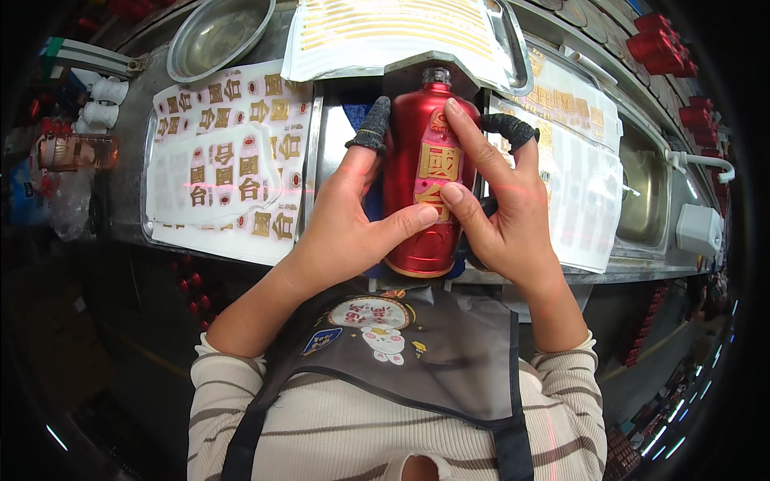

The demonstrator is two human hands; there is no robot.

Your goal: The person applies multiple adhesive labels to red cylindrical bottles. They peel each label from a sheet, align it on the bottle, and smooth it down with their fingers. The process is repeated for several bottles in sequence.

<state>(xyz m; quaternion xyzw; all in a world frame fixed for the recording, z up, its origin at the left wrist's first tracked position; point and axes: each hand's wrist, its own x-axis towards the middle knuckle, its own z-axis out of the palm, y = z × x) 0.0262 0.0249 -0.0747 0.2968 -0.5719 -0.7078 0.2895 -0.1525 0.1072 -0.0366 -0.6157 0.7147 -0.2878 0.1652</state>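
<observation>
The red bottle is at the near edge of the worktop, neck pointing away. The left hand grips its left side, the right hand its right side; both thumbs contact the gold lettering.

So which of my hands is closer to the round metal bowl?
Left. Your left hand holds the red bottle at its left, right of the metal bowl and nearer you; your right hand, at the bottle's right, is farther away.

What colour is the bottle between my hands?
The bottle is shiny red, as the head view shows.
</observation>
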